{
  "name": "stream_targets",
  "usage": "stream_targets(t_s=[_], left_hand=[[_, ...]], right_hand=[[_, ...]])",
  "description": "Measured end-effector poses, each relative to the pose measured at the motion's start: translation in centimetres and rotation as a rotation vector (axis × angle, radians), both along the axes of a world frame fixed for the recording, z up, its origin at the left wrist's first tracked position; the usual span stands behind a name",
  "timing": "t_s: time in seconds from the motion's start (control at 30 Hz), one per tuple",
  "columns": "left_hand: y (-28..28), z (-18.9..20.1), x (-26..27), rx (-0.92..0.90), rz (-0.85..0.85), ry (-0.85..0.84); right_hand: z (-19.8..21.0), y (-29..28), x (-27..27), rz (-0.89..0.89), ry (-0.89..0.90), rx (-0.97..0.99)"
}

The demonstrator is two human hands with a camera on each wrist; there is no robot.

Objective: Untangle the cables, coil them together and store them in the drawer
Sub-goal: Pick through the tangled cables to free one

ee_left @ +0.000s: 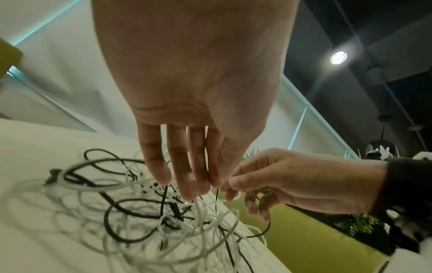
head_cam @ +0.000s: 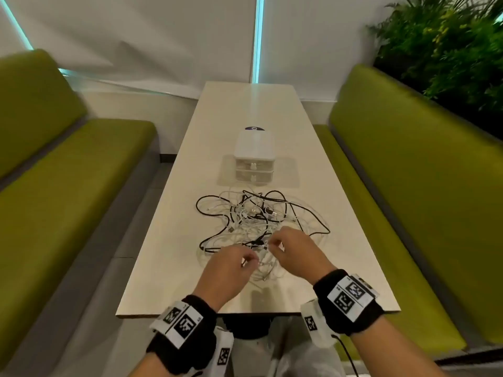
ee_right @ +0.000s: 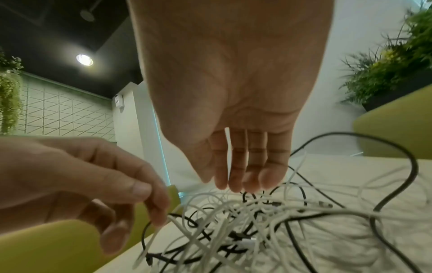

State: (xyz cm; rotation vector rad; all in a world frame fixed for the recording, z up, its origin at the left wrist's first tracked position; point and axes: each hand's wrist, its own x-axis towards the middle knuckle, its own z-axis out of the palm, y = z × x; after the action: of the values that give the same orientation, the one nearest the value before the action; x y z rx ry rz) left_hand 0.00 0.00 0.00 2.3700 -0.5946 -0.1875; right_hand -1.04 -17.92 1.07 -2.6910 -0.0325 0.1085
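A tangle of black and white cables [head_cam: 253,216] lies on the pale table [head_cam: 163,273], just in front of a small white two-drawer unit [head_cam: 254,159] whose drawers are closed. My left hand [head_cam: 249,261] is at the near edge of the tangle. In the right wrist view, the left hand [ee_right: 154,206] pinches a white cable between thumb and forefinger. My right hand [head_cam: 272,244] is close beside it. In the left wrist view, the right hand [ee_left: 230,186] pinches a thin white loop. The cables [ee_left: 145,218] spread below both hands.
Green padded benches run along the left [head_cam: 68,172] and right [head_cam: 408,172] of the narrow table. Leafy plants [head_cam: 449,44] stand behind the right bench. A dark round mark [head_cam: 254,128] sits behind the drawer unit.
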Motion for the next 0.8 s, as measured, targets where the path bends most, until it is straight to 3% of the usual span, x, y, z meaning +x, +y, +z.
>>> stream_targets(t_s=[0.17, 0.43, 0.7, 0.8], left_hand=[[-1.6, -2.7, 1.5, -0.017, 0.057, 0.018], [-2.3, -3.6, 2.1, 0.013, 0.11, 0.027], [-2.8, -1.3, 2.6, -0.02, 0.089, -0.048], [-2.8, 0.2, 3.5, -0.078, 0.065, -0.061]], right_hand=[[-2.4, 0.0, 2.2, -0.028, 0.098, -0.049], [-3.3, 0.0, 3.3, -0.011, 0.209, -0.012], [2.2, -0.4, 2.3, -0.061, -0.077, 0.245], [3.4, 0.3, 2.4, -0.102, -0.163, 0.482]])
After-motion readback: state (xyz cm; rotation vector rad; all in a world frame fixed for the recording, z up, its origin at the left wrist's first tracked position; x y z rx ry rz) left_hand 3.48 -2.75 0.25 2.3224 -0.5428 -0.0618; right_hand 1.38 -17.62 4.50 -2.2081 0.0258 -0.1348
